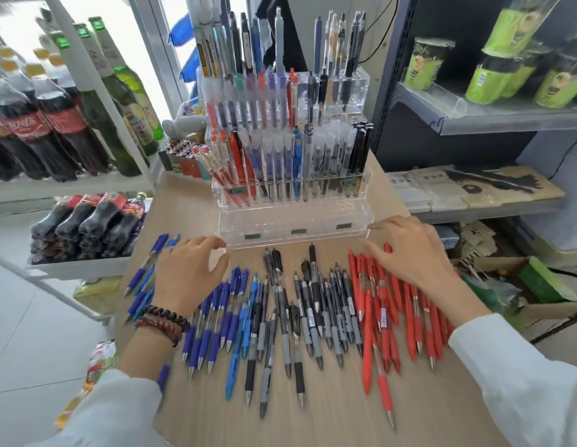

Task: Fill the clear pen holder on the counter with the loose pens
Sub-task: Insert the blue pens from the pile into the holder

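left hand (190,275), right hand (406,253): both spread, empty | 1 holder (293,221) centre | 3 piles below: blue pens (209,321), black pens (313,311), red pens (393,304)

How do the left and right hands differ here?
The left hand wears bead bracelets and hovers over the blue pens; the right hand has a bare wrist and is over the red pens. Both are open, holding nothing, fingers near the clear pen holder's front corners.

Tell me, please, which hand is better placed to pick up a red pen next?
The right hand: it is open right above the red pens, while the left hand is on the other side of the counter, above the blue pens.
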